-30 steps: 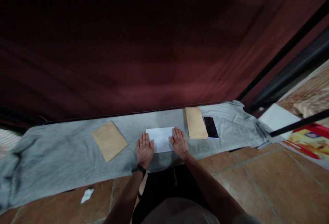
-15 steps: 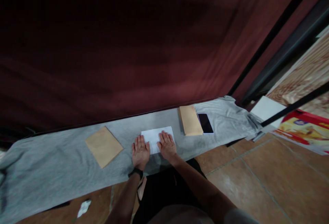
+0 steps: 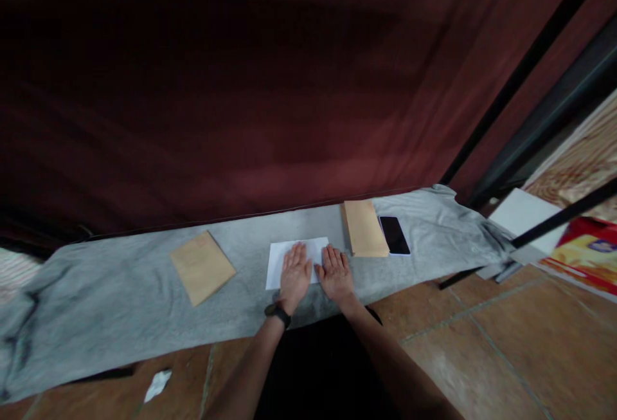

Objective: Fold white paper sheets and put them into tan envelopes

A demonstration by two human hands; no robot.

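A white sheet of paper (image 3: 276,265) lies on the grey cloth (image 3: 130,291) that covers a long narrow surface. My left hand (image 3: 295,277) rests flat on the middle of the sheet, its fingers stretched out. At the sheet's right edge lies my right hand (image 3: 336,273), also flat, with its fingers extended partly beyond the paper. To the left is a single brown envelope (image 3: 202,265), set at an angle. A stack of brown envelopes (image 3: 367,228) sits to the right of my right hand.
A dark-screened phone (image 3: 394,235) lies beside the stack. Behind the cloth rises a dark red panel (image 3: 270,118). A red and yellow box (image 3: 590,249) stands at the far right. Crumpled white paper (image 3: 157,385) is on the tiled floor.
Both hands have slid right relative to the paper; my left hand has gone from its left edge to its middle. The view has shifted slightly.
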